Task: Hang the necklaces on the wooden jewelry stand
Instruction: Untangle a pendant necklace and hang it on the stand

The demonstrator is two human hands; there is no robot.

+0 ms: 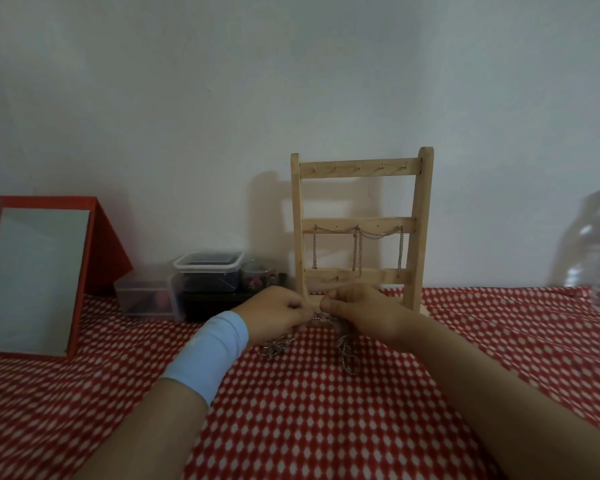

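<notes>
Chain (346,356) pinched between left hand (274,315) and right hand (359,313), stretched 9-to-3, ends trailing on cloth (326,427) at 6 | stand (420,237) just beyond at 12, mid rail (378,224) hung, top hooks (359,165) bare | both hands equally near

You get a dim, blurred view, bowed at the edges, with light from your right throwing a soft shadow of the pale wooden ladder-shaped jewelry stand (361,169) onto the white wall (187,98).

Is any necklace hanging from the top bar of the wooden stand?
No, the top bar shows bare hooks; the chains hang from the middle bar.
</notes>
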